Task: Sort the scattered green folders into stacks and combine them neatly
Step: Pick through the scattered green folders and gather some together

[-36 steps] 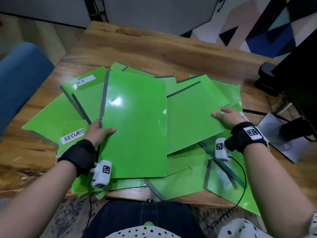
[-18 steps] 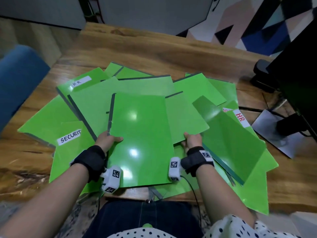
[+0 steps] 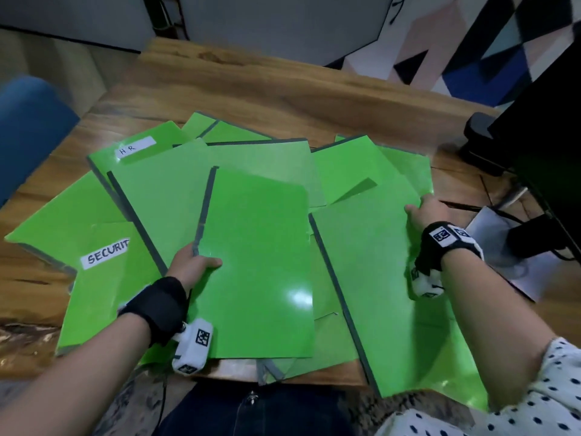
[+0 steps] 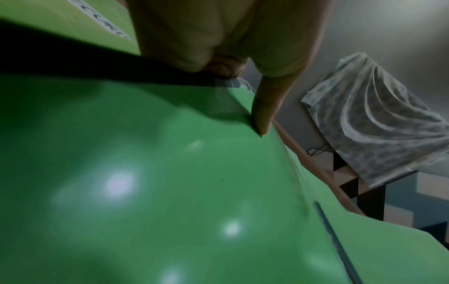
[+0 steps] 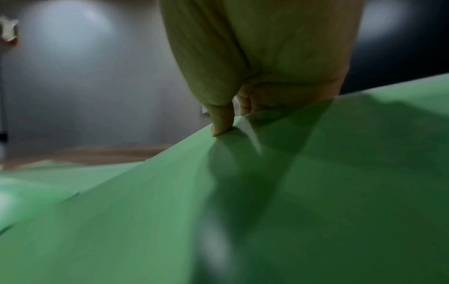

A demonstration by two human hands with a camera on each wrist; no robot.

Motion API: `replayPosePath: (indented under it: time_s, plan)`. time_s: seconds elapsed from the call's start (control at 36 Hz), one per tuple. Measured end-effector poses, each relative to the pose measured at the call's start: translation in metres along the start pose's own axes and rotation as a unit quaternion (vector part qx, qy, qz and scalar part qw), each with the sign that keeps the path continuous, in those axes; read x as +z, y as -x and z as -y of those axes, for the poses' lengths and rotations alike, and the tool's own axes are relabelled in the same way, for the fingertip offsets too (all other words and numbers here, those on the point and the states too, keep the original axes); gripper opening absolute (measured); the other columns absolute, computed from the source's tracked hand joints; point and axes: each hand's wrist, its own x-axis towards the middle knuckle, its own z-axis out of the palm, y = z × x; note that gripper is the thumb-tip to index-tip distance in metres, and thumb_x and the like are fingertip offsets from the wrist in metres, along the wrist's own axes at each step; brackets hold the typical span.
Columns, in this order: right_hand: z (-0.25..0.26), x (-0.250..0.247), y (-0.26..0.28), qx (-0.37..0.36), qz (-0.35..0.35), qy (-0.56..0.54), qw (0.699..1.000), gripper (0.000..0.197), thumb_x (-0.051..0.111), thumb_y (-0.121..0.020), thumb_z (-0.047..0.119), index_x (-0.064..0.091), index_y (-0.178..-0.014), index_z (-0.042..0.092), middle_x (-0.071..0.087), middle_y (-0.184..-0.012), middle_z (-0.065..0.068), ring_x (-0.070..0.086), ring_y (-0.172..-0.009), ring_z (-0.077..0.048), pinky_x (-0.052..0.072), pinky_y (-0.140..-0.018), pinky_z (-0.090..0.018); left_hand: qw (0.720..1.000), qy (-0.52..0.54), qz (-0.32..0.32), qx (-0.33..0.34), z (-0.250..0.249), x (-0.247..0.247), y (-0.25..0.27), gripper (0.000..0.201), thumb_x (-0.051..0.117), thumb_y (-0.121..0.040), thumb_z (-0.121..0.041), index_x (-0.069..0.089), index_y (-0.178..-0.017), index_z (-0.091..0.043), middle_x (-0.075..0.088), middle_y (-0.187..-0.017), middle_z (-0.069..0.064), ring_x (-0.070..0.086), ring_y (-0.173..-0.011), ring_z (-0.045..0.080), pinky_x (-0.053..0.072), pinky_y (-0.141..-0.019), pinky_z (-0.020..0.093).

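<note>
Several glossy green folders lie overlapped on the wooden table [image 3: 283, 89]. My left hand [image 3: 195, 265] grips the left edge of the top middle folder [image 3: 261, 262], thumb on its face; the left wrist view shows the thumb [image 4: 264, 113] pressing that folder [image 4: 145, 182] with fingers curled under. My right hand [image 3: 427, 212] pinches the far right edge of a large tilted folder [image 3: 383, 278]; in the right wrist view its thumb [image 5: 222, 121] lies on the green sheet [image 5: 267, 211], fingers beneath. Two folders carry labels: "SECURIT" [image 3: 105, 253] at left and "HR" [image 3: 135, 146] at the back left.
A black monitor [image 3: 540, 146] and its stand [image 3: 481, 140] occupy the right side, with a grey sheet [image 3: 509, 265] and cables under it. A blue chair [image 3: 28, 127] stands at the left. Bare wood shows behind the folders. Some folders overhang the near table edge.
My right hand moved from the middle folder's right side out to the right, where it now holds the large folder's far edge. The left hand kept its grip on the middle folder.
</note>
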Motion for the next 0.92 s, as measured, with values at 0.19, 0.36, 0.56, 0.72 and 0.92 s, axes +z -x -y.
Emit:
replayPosePath:
  time_s: [0.19,0.36,0.56,0.72,0.92]
  plan:
    - [-0.021,0.028,-0.016,0.001,0.08,0.139,0.987,0.107,0.069,-0.053,0.077,0.048,-0.132,0.007,0.055,-0.133,-0.01,0.065,-0.095,-0.027,0.056,-0.08,-0.035,0.998,-0.036,-0.027,-0.046,0.012,0.012,-0.028,0.062,0.073,-0.079,-0.01,0.044,-0.132,0.006,0.053,-0.127,0.021,0.05,-0.105,0.032,0.038,-0.1,0.043]
    - [-0.022,0.033,-0.026,0.019,0.086,0.169,0.982,0.113,0.068,-0.048,0.081,0.05,-0.13,0.005,0.063,-0.116,-0.015,0.065,-0.094,-0.029,0.058,-0.077,-0.036,0.996,-0.061,-0.025,-0.064,0.013,0.011,-0.04,0.064,0.073,-0.079,-0.01,0.044,-0.133,0.006,0.054,-0.126,0.022,0.05,-0.111,0.036,0.038,-0.099,0.042]
    - [-0.032,0.023,-0.03,0.067,0.062,0.071,0.993,0.11,0.079,-0.046,0.068,0.045,-0.13,0.006,0.061,-0.116,-0.015,0.062,-0.096,-0.033,0.055,-0.079,-0.039,0.995,-0.058,-0.032,-0.078,0.012,0.013,-0.034,0.072,0.071,-0.081,-0.011,0.034,-0.142,0.004,0.044,-0.141,0.023,0.043,-0.128,0.039,0.033,-0.106,0.045]
    - [-0.012,-0.026,-0.012,0.047,0.007,-0.035,0.998,0.061,0.081,-0.064,0.05,0.054,-0.093,0.004,0.06,-0.079,-0.011,0.057,-0.069,-0.028,0.05,-0.065,-0.034,0.991,-0.098,-0.024,-0.087,0.0,0.014,-0.025,0.072,0.071,-0.083,-0.013,0.034,-0.141,0.006,0.044,-0.142,0.023,0.043,-0.128,0.038,0.035,-0.104,0.042]
    - [0.058,-0.09,0.016,-0.052,-0.109,-0.049,0.992,0.059,0.074,-0.074,0.048,0.058,-0.108,0.002,0.063,-0.111,-0.017,0.061,-0.1,-0.033,0.048,-0.077,-0.038,0.982,-0.159,-0.009,-0.1,-0.012,0.011,-0.02,0.078,0.071,-0.083,-0.019,0.029,-0.144,0.005,0.038,-0.147,0.022,0.041,-0.131,0.038,0.035,-0.105,0.041]
